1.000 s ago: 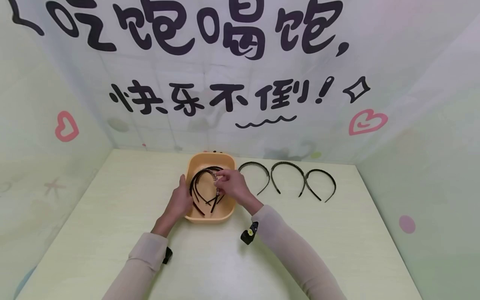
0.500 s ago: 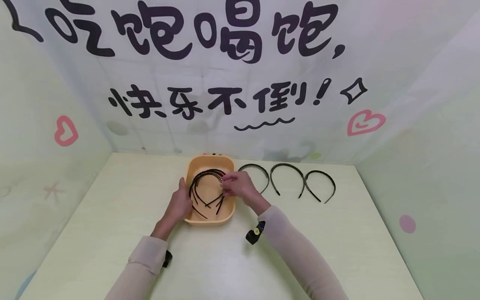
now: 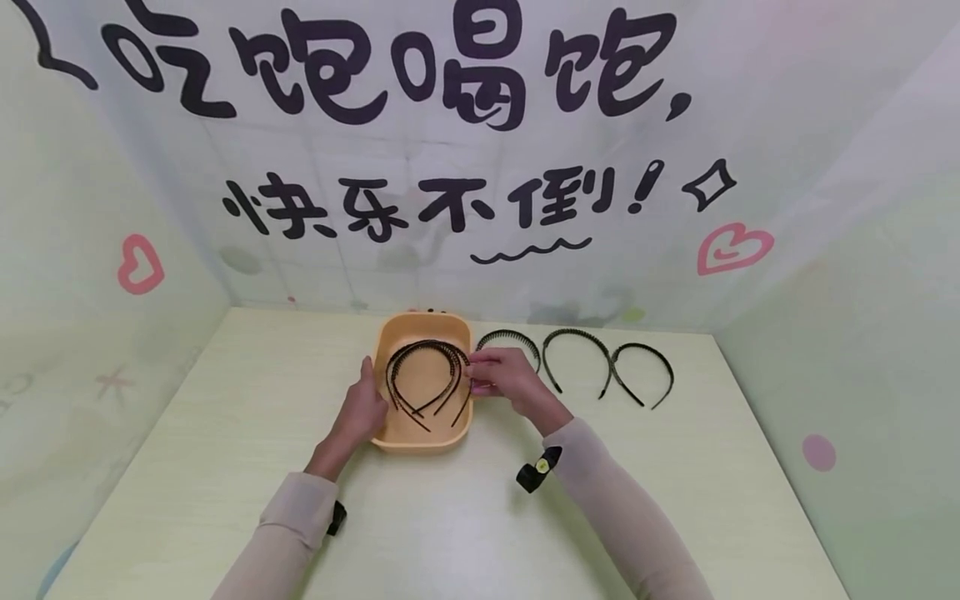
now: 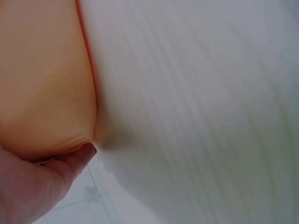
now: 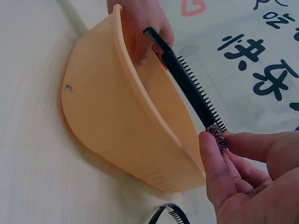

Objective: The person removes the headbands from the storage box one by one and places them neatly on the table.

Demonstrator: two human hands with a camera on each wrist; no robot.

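**Snag & slide risk at the tub**

Far L, my L hand gripped the tub's L wall, thumb inside; had that slackened, I reckon the tub could've slid w/ any tug. In the tub lay several overlapping headbands, legs crossed, exact no. unclear. Their teeth could've hooked one another, prob. dragging extras along. By the tub's R side, thumb & fingertips of my R hand pinched one toothed headband at its sparkly patch; couldn't tell if it touched the pile. A pinch at one spot might've let it twist or slip. Just R, on the table, the near headband sat partly hidden by my R hand, so a careless wrist could've nudged it. Next, the mid headband & far headband touched; bumping one would prob. have shifted both.
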